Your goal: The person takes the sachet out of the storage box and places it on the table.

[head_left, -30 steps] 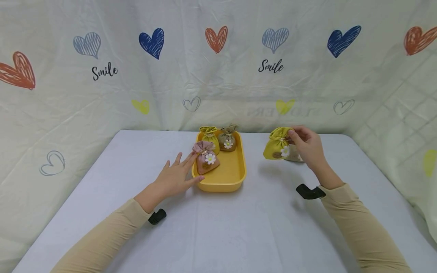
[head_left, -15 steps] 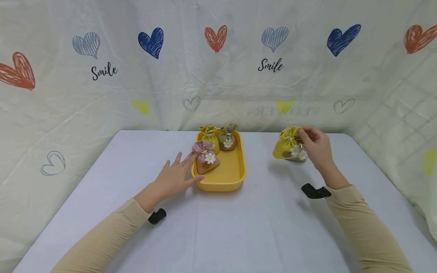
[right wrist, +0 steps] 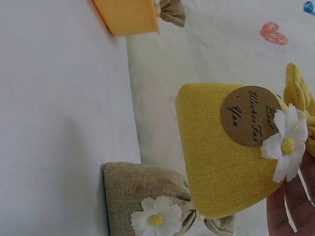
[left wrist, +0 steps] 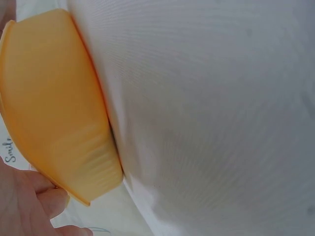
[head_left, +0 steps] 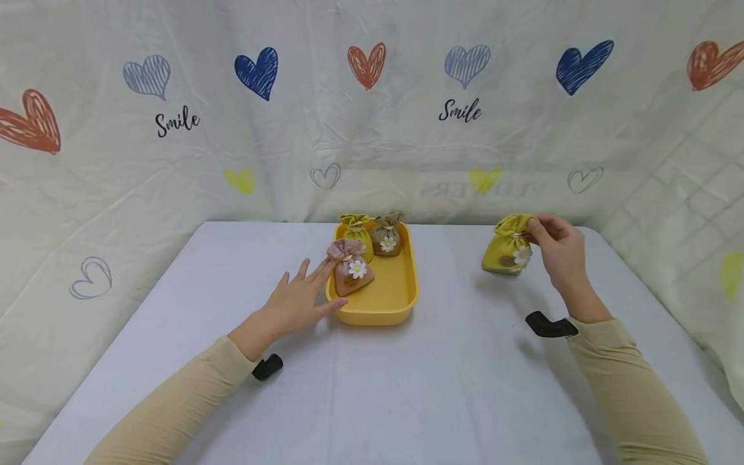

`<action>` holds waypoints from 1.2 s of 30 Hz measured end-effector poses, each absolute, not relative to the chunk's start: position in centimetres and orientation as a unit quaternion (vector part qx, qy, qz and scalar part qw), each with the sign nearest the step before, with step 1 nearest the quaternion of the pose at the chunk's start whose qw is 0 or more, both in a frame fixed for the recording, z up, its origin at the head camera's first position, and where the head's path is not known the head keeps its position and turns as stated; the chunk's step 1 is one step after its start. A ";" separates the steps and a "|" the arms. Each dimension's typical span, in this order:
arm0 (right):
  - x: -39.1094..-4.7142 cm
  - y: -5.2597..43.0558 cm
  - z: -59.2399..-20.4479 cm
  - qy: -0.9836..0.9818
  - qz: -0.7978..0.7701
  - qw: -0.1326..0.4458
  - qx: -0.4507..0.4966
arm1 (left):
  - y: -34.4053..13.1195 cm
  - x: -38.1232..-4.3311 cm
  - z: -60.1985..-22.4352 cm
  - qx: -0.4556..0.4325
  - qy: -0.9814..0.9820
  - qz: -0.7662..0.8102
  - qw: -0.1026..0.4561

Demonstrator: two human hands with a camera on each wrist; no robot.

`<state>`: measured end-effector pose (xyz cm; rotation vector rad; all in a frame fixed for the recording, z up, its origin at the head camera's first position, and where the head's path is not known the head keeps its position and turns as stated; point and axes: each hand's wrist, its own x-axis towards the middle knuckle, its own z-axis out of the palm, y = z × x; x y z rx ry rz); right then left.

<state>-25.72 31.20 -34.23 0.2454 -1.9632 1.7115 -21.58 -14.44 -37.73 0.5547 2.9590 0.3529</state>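
My right hand (head_left: 559,248) pinches a yellow drawstring pouch (head_left: 501,252) near its gathered neck and holds it above the table. The pouch bears a white flower and a round brown label. Below it stands a grey-brown pouch (right wrist: 138,187), mostly hidden behind the yellow one in the head view. My left hand (head_left: 293,307) lies with spread fingers against the left rim of a yellow tray (head_left: 383,318). In the left wrist view, the fingertips (left wrist: 53,200) touch the tray's edge. Inside are a pink pouch (head_left: 351,281), another yellow pouch (head_left: 367,244) and a brown pouch (head_left: 387,242).
A white cloth covers the table (head_left: 383,394). Behind it hangs a pale curtain (head_left: 401,142) printed with hearts and words, close to the table's back edge. The tray stands near that edge, left of the right hand.
My right hand has carried the yellow pouch to the right, in front of the grey-brown pouch, which it now mostly covers. The left hand and the tray have stayed put.
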 end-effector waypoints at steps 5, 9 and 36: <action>-25.5 31.9 -34.3 -0.707 0.655 0.253 0.081 | -14.4 -21.6 -37.7 0.184 0.975 0.115 0.055; -25.3 32.4 -34.3 -0.696 0.667 0.254 0.077 | -14.4 -21.5 -37.8 0.183 0.975 0.118 0.055; -25.3 35.7 -34.6 -0.648 0.708 0.281 -0.019 | -14.4 -21.6 -37.8 0.182 0.975 0.115 0.059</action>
